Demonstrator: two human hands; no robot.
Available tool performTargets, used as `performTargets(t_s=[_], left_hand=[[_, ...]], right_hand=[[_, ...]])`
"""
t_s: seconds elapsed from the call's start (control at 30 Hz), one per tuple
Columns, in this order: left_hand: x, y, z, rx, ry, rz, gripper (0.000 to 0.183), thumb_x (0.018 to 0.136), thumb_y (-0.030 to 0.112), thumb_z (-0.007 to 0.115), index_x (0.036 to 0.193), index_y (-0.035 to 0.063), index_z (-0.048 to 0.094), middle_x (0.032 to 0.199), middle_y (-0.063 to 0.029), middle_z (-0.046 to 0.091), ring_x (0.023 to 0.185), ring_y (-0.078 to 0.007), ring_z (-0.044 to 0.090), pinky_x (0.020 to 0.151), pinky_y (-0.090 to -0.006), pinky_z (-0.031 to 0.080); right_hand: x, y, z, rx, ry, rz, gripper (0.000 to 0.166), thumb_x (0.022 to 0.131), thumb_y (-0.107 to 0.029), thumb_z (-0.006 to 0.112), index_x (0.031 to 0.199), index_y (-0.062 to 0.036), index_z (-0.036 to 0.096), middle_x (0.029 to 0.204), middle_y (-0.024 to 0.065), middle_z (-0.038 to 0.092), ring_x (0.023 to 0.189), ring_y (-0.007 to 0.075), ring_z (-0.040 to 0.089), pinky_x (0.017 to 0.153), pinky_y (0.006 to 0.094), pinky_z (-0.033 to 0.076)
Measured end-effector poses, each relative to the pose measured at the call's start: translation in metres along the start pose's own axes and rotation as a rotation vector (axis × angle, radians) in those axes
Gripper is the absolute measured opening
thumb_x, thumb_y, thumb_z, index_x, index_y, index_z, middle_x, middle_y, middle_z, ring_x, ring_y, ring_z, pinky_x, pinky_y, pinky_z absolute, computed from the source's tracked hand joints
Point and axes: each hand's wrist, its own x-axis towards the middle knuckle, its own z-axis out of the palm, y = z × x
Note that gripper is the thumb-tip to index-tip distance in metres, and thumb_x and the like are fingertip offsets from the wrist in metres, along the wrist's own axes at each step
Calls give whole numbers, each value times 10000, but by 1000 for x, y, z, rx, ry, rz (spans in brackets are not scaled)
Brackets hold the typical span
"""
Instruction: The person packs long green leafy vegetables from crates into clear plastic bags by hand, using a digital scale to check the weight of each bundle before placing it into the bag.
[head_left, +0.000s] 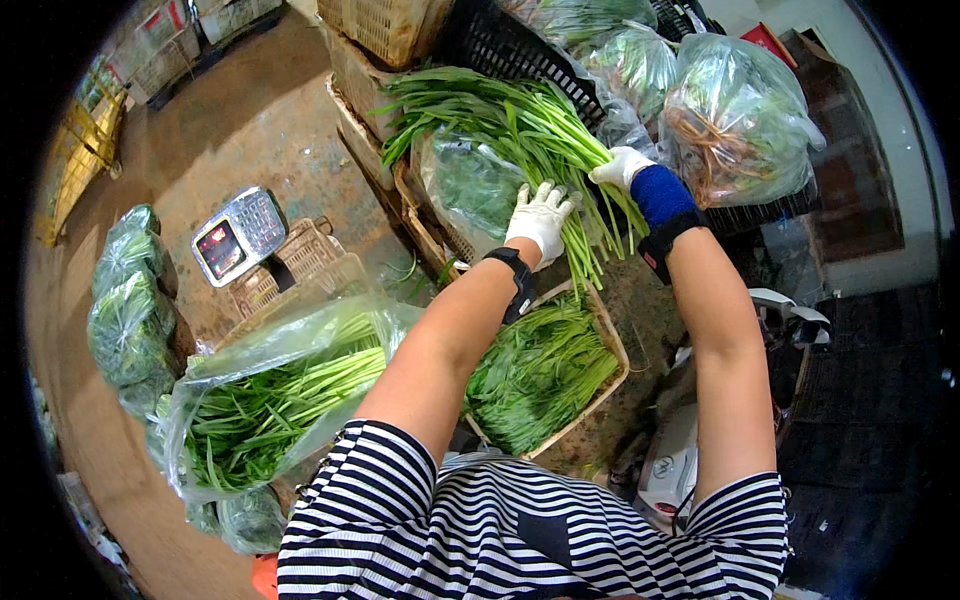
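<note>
A big bunch of leafy green vegetables with long pale stems (551, 135) lies across a clear plastic bag of greens (476, 184) in a crate. My right hand (621, 166), in a white glove and blue wristband, grips the bunch around its stems. Their cut ends hang down past it. My left hand (540, 221), also gloved, rests palm down against the near side of the stems with its fingers spread. Below my arms, more long-stemmed greens (544, 367) fill a pale crate (619, 352).
At left, an open plastic bag of greens (285, 412) lies beside a digital scale (238, 236). Tied bags of greens (131, 322) stand beyond. Stacked crates (360, 97) rise ahead. Another bag (742, 127) sits at upper right, above a white vehicle part (667, 465).
</note>
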Motion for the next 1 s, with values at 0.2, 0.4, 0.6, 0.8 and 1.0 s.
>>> performTargets(t_s=[0.2,0.4,0.6,0.8,1.0], left_hand=[[8,-3,-9,-124,534,187,228,671,179,554,861,67,612,916,-76,569,1007,-250,499,915,-411,337],[15,-10,1,-262,466,-85,147,684,134,535,799,58,584,853,-132,563,887,-295,534,805,-412,402],[24,-7,3,-99,450,100,356,762,190,548,1095,67,531,1177,-89,510,1217,-236,386,1020,-416,269],[19,-24,22,-206,350,112,499,786,329,584,1203,82,465,1210,-114,464,1206,-264,379,1036,-420,244],[21,-19,10,-223,346,59,522,729,239,597,1208,82,463,1092,-149,466,1118,-311,406,1009,-421,268]], right_hand=[[3,1,2,301,-226,-54,359,709,-254,642,958,3,614,790,107,628,668,208,587,650,342,470],[34,40,46,479,-231,-312,534,711,-453,640,998,-3,620,892,133,640,797,210,584,728,319,445],[38,38,42,403,-219,-91,489,687,-400,629,965,1,628,874,123,646,771,214,583,708,312,446],[0,17,30,1003,-331,-8,200,731,-105,622,903,-11,584,793,106,624,656,167,599,579,258,482],[-18,6,9,940,-178,-5,175,720,-63,620,870,12,568,736,94,610,593,154,575,570,262,484]])
